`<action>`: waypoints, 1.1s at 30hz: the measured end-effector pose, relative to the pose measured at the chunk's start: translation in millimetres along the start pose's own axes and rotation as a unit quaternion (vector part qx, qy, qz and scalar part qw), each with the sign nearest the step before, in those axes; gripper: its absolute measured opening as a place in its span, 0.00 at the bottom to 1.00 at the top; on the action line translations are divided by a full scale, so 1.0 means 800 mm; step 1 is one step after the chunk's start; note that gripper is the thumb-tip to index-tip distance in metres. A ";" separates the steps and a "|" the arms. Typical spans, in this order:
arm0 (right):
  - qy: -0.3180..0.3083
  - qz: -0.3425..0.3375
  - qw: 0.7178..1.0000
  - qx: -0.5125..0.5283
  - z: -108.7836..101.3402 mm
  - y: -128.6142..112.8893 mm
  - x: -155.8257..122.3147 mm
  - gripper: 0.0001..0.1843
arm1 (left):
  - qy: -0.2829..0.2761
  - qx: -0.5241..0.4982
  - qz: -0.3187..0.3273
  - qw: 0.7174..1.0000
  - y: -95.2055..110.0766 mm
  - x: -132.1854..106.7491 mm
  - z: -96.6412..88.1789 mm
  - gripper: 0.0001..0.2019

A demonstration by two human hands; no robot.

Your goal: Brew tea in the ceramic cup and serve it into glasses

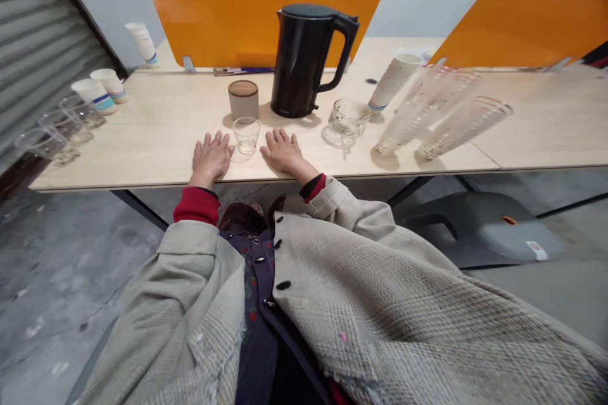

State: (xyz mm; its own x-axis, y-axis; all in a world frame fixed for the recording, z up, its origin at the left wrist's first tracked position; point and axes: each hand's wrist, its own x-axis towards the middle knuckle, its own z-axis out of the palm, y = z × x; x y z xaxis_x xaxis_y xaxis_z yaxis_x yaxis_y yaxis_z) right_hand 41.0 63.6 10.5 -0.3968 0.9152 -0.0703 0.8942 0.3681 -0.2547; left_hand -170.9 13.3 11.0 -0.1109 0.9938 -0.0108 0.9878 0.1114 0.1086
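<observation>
My left hand (212, 155) lies flat on the table near its front edge, palm down with fingers stretched out. Just to its right stands a clear plastic cup (246, 136), upright, with small marks near its base. On the cup's other side my right hand (285, 153) rests flat too, fingers spread, holding nothing. Behind the cup is a grey canister (244, 101) with a wooden-looking lid. A black electric kettle (302, 63) stands behind my right hand, its handle turned right. To the right sits a patterned glass cup (348, 118) on a clear saucer.
Stacked clear plastic cups (413, 115) lean at the right beside a stack of paper cups (395, 81). Along the table's left side are several clear cups (66, 123) and paper cups (101, 95). Orange dividers (223, 12) line the back. A grey stool (479, 228) stands below right.
</observation>
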 end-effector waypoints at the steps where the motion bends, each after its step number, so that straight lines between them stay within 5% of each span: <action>1: 0.002 -0.001 1.000 0.000 0.000 0.000 0.000 0.40 | -0.002 -0.003 0.000 1.000 0.000 0.000 0.000 0.36; 33: 0.009 -0.004 1.000 -0.008 0.002 0.000 -0.001 0.40 | 0.003 -0.005 0.003 1.000 -0.005 0.004 0.006 0.36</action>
State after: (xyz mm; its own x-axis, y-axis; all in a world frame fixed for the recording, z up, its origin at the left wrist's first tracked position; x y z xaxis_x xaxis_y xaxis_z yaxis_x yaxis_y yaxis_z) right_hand 40.5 62.8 9.0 -0.3996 0.9153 -0.0509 0.8945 0.3772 -0.2401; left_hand -174.5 16.3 5.9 -0.1049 0.9945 -0.0035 0.9873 0.1046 0.1195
